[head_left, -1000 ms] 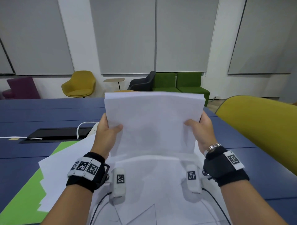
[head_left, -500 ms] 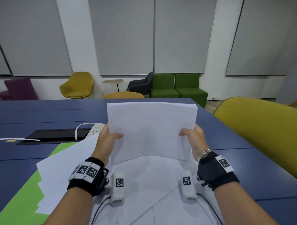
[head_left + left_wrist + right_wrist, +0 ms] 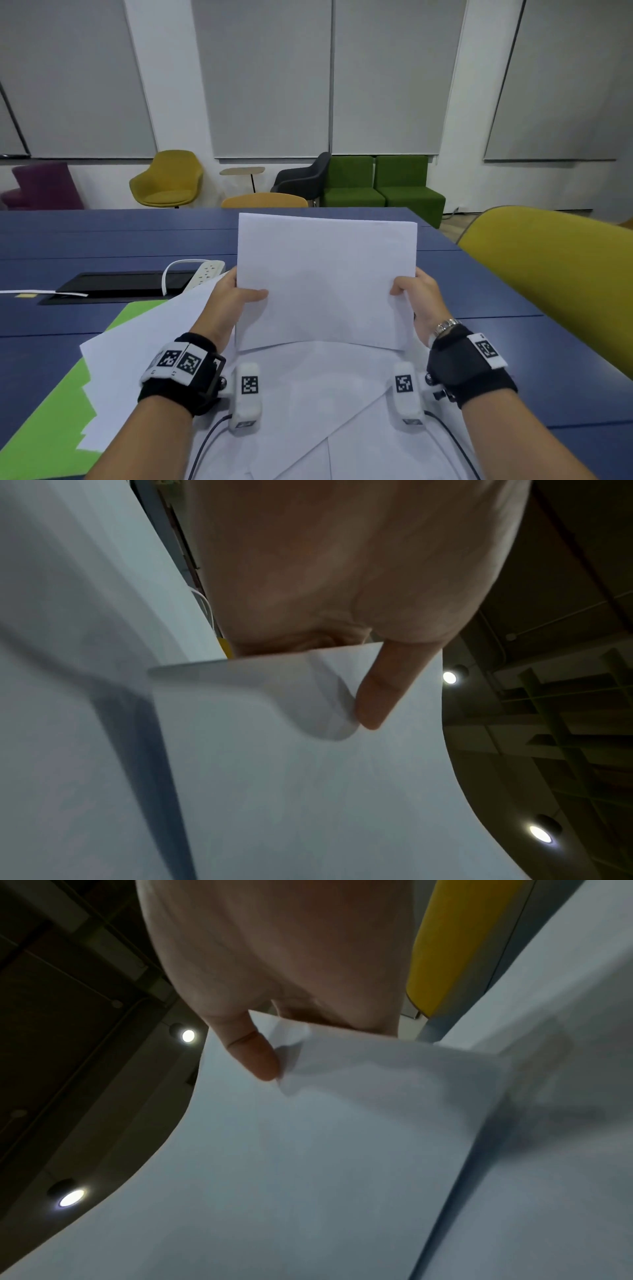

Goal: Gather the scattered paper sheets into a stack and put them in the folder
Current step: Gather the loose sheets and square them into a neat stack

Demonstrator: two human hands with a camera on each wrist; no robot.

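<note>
A stack of white paper sheets (image 3: 325, 281) stands nearly upright in front of me, its lower edge down on other sheets. My left hand (image 3: 233, 301) grips its left side, thumb on the front face. My right hand (image 3: 416, 298) grips its right side the same way. In the left wrist view the thumb presses on the paper stack (image 3: 308, 777), and in the right wrist view the thumb lies on the paper stack (image 3: 308, 1150). More loose white sheets (image 3: 144, 359) lie spread below and to the left, over the green folder (image 3: 51, 428) on the blue table (image 3: 102, 240).
A white power strip (image 3: 205, 270) and a black cable hatch (image 3: 116, 284) lie behind the left hand. A yellow chair back (image 3: 555, 274) stands close on the right. Chairs and a green sofa stand beyond the table's far edge.
Both hands have lowered the held stack towards the table, and its top edge now looks more even than a second ago. The grip is the same.
</note>
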